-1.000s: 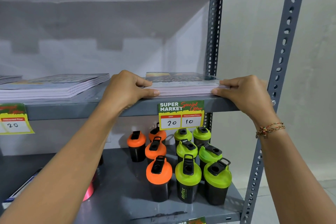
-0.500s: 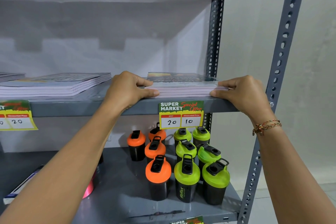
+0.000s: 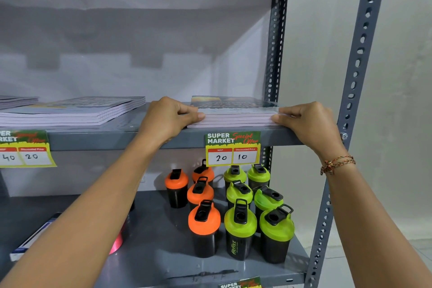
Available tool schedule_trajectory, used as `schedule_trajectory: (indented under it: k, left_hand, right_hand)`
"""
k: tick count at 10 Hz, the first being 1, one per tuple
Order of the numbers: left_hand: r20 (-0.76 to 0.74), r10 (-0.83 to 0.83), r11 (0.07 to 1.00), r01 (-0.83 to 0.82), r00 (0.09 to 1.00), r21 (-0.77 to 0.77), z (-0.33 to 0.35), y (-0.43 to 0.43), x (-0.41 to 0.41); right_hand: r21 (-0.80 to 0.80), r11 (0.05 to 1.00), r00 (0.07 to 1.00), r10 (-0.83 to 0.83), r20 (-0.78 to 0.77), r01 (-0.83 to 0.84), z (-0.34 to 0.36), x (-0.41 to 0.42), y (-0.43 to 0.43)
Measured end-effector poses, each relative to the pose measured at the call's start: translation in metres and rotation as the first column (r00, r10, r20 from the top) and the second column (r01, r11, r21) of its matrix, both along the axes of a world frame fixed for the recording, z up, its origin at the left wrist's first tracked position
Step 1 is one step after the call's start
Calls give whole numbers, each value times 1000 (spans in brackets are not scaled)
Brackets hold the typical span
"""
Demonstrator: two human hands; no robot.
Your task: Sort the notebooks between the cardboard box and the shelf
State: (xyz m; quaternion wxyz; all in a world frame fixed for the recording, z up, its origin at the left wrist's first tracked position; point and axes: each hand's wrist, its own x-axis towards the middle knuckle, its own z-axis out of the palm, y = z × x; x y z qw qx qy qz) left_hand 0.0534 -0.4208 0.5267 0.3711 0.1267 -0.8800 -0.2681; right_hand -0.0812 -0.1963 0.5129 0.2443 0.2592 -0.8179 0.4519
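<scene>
A small stack of notebooks (image 3: 233,113) with pale page edges lies flat at the right end of the grey upper shelf (image 3: 112,140). My left hand (image 3: 168,119) grips its left front corner, thumb against the page edges. My right hand (image 3: 306,121) holds the right front corner the same way. A second, larger stack of notebooks (image 3: 77,111) lies to the left on the same shelf, and the edge of a third stack (image 3: 16,100) shows at the far left. No cardboard box is in view.
Price tags (image 3: 232,148) hang from the shelf's front lip. On the lower shelf (image 3: 152,259) stand several orange-lidded shaker bottles (image 3: 203,227) and green-lidded ones (image 3: 240,229). The rack's perforated upright (image 3: 355,77) rises just right of my right hand.
Both hands stay on the right stack's front corners. The view has shifted slightly; the stack sits where it was.
</scene>
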Motion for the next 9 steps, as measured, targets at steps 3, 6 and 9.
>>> schedule_trajectory:
  k: [3,6,9]
  left_hand:
    - [1,10,999,-10,1000,-38,-1,0,0]
    - [-8,9,999,-9,1000,-34,-2,1,1]
    - [239,114,971,-57,964,-230,26,7,2]
  right_hand:
    - [-22,1000,1000,16,2,-16,-2,1,-1]
    - [-37,999,1000,11,3,-11,-3,3,-1]
    - [-111,993,999,20,-47,-25,2,17,7]
